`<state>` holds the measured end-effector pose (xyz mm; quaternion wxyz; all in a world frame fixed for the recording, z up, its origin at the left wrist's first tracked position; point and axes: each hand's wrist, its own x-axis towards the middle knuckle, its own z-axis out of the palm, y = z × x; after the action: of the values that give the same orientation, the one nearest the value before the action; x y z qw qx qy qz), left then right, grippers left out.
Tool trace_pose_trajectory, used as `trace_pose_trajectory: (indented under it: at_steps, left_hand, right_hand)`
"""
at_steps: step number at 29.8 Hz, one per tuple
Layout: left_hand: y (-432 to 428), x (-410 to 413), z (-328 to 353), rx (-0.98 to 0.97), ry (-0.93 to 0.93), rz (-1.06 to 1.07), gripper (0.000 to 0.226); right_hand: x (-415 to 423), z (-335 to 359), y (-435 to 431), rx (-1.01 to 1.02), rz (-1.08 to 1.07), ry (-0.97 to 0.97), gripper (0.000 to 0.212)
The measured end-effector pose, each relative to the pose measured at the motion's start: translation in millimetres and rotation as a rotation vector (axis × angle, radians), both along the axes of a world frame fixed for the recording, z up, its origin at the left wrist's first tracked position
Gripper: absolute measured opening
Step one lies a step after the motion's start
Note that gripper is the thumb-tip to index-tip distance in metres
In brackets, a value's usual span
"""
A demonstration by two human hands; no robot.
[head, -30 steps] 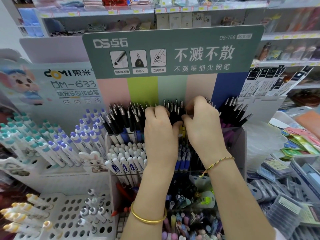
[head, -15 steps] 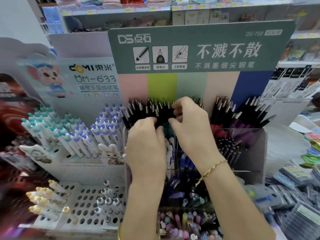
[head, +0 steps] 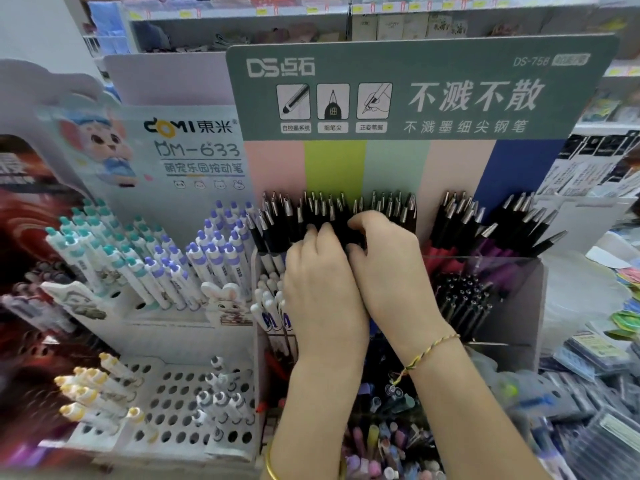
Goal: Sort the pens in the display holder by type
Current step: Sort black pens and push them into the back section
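The display holder point(head: 485, 260) has a green header card and clear compartments. Its back row holds black pens with silver tips point(head: 311, 211). My left hand point(head: 322, 285) and my right hand point(head: 388, 268) sit side by side, touching, with fingers curled around a bunch of these black pens at the row's middle. Further black pens point(head: 457, 216) lean to the right, over red and purple barrels. White pens with blue print point(head: 268, 315) stand just left of my left hand. Small black pen ends point(head: 464, 299) fill a lower right compartment. Mixed colourful pens point(head: 381, 445) lie in the front one, partly hidden by my forearms.
A second display to the left holds white pens with teal caps point(head: 86, 244) and purple caps point(head: 214, 251). In front of it is a white perforated rack point(head: 180, 403) with yellow-topped pens point(head: 86, 386). Packaged goods point(head: 588, 358) are piled at the right. Store shelves run behind.
Both hands have moved left along the back row of black pens and drawn closer together until they touch. The camera has shifted, so the holder sits further right in view.
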<state>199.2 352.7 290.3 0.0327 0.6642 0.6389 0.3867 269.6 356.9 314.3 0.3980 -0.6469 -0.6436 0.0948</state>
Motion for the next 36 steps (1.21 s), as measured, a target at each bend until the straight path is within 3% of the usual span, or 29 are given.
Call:
trace_pose_trajectory:
  at_steps: [4, 10, 14, 19, 25, 36]
  left_hand:
    - [-1, 0, 10, -0.113, -0.032, 0.016, 0.05]
    - [6, 4, 15, -0.217, -0.01, -0.02, 0.053]
    - [7, 6, 12, -0.172, -0.052, 0.012, 0.057]
    - [4, 8, 9, -0.13, -0.067, -0.054, 0.059]
    - [15, 4, 9, -0.115, -0.335, -0.165, 0.05]
    - [15, 4, 16, -0.137, -0.221, -0.127, 0.054]
  right_hand:
    - [4, 0, -5, -0.04, 0.051, 0.031, 0.038]
    - [11, 6, -13, -0.117, 0.18, 0.107, 0.035]
    - [14, 4, -14, -0.132, 0.225, 0.164, 0.026]
    - [14, 3, -15, -0.129, 0.181, 0.158, 0.042]
    - [16, 4, -13, -0.122, 0.219, 0.149, 0.044]
    - [13, 2, -12, -0.177, 0.191, 0.286, 0.046]
